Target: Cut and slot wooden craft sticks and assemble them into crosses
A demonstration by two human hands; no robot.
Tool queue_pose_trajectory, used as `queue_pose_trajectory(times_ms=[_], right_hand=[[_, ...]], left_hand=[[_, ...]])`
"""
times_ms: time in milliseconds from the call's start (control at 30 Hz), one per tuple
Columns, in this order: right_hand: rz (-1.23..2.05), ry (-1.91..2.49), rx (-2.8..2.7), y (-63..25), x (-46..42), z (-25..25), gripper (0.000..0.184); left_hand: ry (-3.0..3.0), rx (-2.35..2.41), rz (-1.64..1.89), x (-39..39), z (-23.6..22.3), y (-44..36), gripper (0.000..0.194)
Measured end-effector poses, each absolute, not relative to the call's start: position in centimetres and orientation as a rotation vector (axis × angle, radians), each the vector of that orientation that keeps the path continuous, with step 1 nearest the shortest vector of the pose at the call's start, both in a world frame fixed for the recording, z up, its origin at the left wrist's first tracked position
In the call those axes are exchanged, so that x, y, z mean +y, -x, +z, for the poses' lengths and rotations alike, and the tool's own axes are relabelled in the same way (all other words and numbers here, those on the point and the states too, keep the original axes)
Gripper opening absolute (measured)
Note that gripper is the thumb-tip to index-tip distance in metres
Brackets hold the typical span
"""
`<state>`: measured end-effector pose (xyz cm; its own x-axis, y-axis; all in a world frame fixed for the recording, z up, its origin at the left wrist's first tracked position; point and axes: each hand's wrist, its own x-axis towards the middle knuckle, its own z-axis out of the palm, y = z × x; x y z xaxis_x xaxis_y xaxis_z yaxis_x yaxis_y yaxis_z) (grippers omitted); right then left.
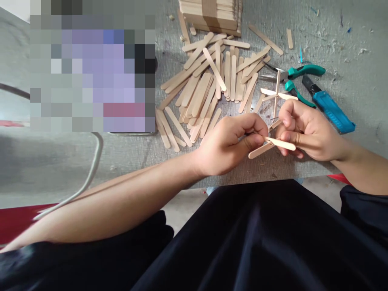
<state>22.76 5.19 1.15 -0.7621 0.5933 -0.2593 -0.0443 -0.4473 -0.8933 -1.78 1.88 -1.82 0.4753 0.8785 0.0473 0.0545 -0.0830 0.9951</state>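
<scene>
Close to the table's front edge, both my hands grip a small frame of joined craft sticks, some crossing one another. My left hand pinches one end of the sticks between thumb and fingers. On the other side, my right hand has its fingers closed round the same piece, hiding part of it. Just beyond my right hand stands or lies a cross-shaped piece of craft sticks; I cannot tell whether it joins the held piece. A heap of loose craft sticks spreads beyond my left hand.
Green-handled pliers and a blue utility knife lie to the right. At the back sits a banded stack of craft sticks. A pale cable runs at the left, near a pixelated area. Small scraps dot the tabletop.
</scene>
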Motion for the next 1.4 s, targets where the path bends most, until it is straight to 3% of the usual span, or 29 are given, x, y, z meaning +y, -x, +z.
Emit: queue_pose_trajectory(times_ms=[133,400,600,733,867,1000,1200,1400], right_hand=[[2.199,0.810,-1.429,-22.8,5.5,1.2,0.039],[2.136,0.762,-1.497,-23.1,5.2,0.6,0.023],[2.167,0.744,-1.464,-23.1,5.3,0.5,0.021],[2.001,0.741,-1.488,-23.0,5.0,0.3,0.024],[2.158,0.638,-1.488,-23.1,4.9,0.0,0.023],[1.919,0.836,-1.577,-23.1,5.1,-0.1,0.022],[2.335,0.770,-1.532,-23.2,5.6,0.6,0.032],[1.853,0.737,-1.773,-23.4,4.7,0.3,0.014]], left_hand=[[-1.473,0.857,0.816,1.8,-1.6,1.7,0.014],[-1.387,0.690,0.852,1.7,-2.0,1.5,0.012],[-1.541,0.867,0.914,1.4,-1.8,1.6,0.011],[-1.533,0.878,0.887,1.4,-1.9,1.8,0.015],[-1.701,0.835,0.970,1.4,-2.0,1.9,0.010],[-1.741,1.017,0.883,1.6,-2.0,1.9,0.013],[-1.827,0.688,0.946,2.0,-2.9,2.0,0.012],[-1.790,0.762,0.995,1.4,-3.4,1.7,0.012]])
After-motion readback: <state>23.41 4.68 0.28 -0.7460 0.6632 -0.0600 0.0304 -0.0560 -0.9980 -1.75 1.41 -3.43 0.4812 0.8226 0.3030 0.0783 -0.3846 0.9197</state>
